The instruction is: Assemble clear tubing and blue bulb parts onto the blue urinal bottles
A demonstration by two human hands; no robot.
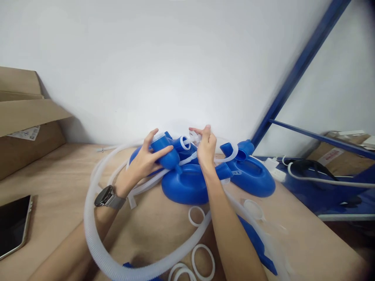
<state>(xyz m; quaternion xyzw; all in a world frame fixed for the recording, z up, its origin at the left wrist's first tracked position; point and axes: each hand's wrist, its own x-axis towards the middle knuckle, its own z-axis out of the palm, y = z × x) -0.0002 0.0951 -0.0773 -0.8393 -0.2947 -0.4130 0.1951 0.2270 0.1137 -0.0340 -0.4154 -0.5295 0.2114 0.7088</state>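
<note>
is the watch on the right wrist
No, the watch sits on the left wrist, just below the left hand that holds a blue container; the right hand has a bare wrist.

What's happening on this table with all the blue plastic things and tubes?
A person is working with both bare hands at a tan table. The left hand grips the neck of a blue plastic container, while the right hand pinches a small clear fitting at its mouth. More blue containers lie behind, a white corrugated hose loops around the arms, and white rings lie in front. A phone rests at the left.
</note>
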